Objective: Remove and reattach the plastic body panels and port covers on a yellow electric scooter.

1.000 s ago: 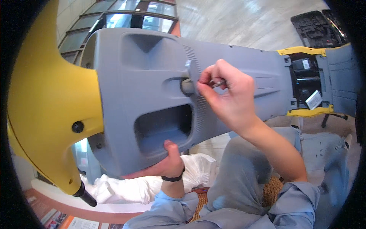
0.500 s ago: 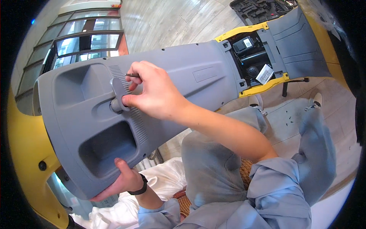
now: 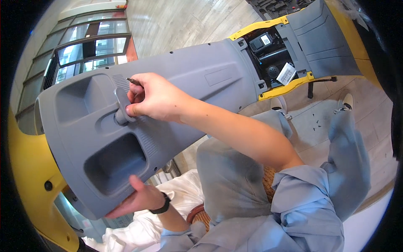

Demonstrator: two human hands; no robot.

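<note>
A long grey plastic panel (image 3: 184, 84) with two storage pockets forms part of a yellow-trimmed scooter body. My right hand (image 3: 153, 96) is closed at the grey hook (image 3: 122, 103) between the pockets, thumb against the hook's lower end. In the same hand sits a thin dark metal rod (image 3: 133, 81), its tip poking out past the fingers; what kind of tool it is I cannot make out. Around the panel's near edge, beside the near pocket (image 3: 115, 164), my left hand (image 3: 138, 199) is cupped, thumb raised on top and fingers partly hidden along the edge.
At right, an uncovered bay (image 3: 275, 56) holds a black boxed part, cables and a white label. Several small dark screws (image 3: 315, 122) lie on the floor near my shoes. Beyond the scooter is an open black tool case (image 3: 277, 7). White fabric (image 3: 180, 189) lies below the panel.
The hook is turned to a different angle under my right hand, and the rod now points more up and left. My left thumb sits slightly further from the pocket. The view has shifted slightly.
</note>
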